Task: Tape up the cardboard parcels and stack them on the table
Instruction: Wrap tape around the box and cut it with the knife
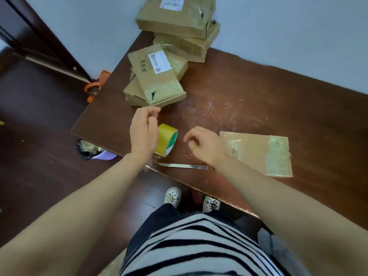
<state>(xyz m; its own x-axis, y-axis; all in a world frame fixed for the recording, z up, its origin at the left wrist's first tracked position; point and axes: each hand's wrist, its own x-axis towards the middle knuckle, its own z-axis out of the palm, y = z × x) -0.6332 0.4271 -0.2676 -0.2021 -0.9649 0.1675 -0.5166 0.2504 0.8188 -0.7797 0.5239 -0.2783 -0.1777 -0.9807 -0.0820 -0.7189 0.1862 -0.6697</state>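
Observation:
A yellow tape roll (167, 138) stands on edge on the brown table (258, 92), partly hidden behind my left hand (143, 132). That hand hovers over the roll with loosely curled fingers, its fingertips just short of the near pile of cardboard parcels (157, 76), and holds nothing I can see. My right hand (201, 144) is to the right of the roll, fingers curled in with nothing visible in them. A flat taped parcel (256, 152) lies just right of it. More parcels are stacked at the back (177, 18) against the wall.
A thin shiny strip (183, 166) lies near the table's front edge. An orange item (97, 84) sits on the floor left of the table, and a dark bag (89, 149) sits under the table's left corner. The table's far right side is bare wood.

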